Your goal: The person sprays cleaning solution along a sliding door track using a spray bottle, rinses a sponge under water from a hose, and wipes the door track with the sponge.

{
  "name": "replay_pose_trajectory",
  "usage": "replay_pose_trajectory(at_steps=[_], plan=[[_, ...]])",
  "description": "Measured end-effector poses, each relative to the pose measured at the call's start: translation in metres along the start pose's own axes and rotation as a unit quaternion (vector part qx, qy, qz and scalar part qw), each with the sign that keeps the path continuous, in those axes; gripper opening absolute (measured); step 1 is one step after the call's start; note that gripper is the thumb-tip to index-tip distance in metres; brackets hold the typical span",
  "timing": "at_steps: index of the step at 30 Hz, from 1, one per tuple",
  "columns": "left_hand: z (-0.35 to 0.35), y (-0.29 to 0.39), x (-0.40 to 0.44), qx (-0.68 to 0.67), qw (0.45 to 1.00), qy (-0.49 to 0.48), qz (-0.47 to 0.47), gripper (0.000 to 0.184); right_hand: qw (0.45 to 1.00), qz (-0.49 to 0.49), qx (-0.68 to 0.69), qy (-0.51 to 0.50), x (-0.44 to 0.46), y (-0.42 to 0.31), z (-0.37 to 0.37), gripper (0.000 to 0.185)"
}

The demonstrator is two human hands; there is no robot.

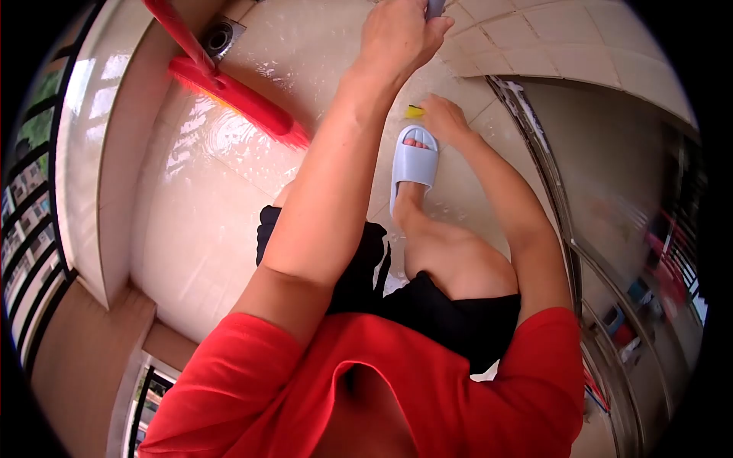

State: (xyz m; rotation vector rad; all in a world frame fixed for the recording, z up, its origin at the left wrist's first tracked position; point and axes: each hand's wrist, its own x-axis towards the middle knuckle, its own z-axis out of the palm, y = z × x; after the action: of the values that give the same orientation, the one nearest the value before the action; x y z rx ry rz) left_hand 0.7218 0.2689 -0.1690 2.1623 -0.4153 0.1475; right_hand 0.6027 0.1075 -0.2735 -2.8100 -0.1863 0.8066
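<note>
My left hand (398,34) is stretched forward at the top edge of the view. Its fingers are closed around a grey-blue object (434,8), most of which is cut off by the frame, so its kind does not show. Low over the wet tiled floor (206,221), my right hand (444,120) is closed on a yellow sponge (414,111), of which only a small part shows past the fingers. The sponge is just beyond the toes of my foot in a pale slipper (416,164).
A red broom (248,103) rests on the floor at upper left, beside a floor drain (220,37). Black railings (30,198) run along the left. On the right stand a metal-framed sliding door track (546,160) and reflective glass (618,168). Water covers parts of the tiles.
</note>
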Motion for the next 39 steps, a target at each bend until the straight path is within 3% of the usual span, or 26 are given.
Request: replay_pose_trajectory(at_steps=[3,6,9,16,22,31,34,39], plan=[[-0.012,0.009,0.007,-0.002,0.999,-0.028,-0.03,0.028,0.992,0.044,0.072,0.094,-0.02,0.011,0.026,0.027],[-0.017,0.018,0.01,-0.014,0.998,-0.045,-0.032,0.029,0.992,-0.048,0.076,0.092,-0.051,0.005,0.038,0.025],[-0.022,0.024,0.012,-0.025,0.997,-0.063,-0.033,0.029,0.986,-0.076,0.081,0.125,-0.057,-0.002,0.071,0.019],[-0.027,0.032,0.014,-0.043,0.994,-0.098,-0.032,0.03,0.985,-0.064,0.021,0.156,-0.053,-0.004,0.072,0.015],[-0.04,0.033,0.015,-0.05,0.991,-0.117,-0.036,0.03,0.995,0.07,0.041,0.05,-0.056,-0.006,0.061,0.016],[-0.06,0.027,0.013,-0.045,0.991,-0.117,-0.051,0.031,0.976,0.203,0.083,-0.009,-0.074,-0.006,0.06,0.027],[-0.066,0.026,0.012,-0.035,0.99,-0.12,-0.063,0.031,0.968,0.21,0.115,0.069,-0.076,-0.008,0.07,0.028],[-0.054,0.015,0.007,-0.023,0.986,-0.154,-0.055,0.03,0.953,0.265,0.125,0.071,-0.062,-0.008,0.08,0.024]])
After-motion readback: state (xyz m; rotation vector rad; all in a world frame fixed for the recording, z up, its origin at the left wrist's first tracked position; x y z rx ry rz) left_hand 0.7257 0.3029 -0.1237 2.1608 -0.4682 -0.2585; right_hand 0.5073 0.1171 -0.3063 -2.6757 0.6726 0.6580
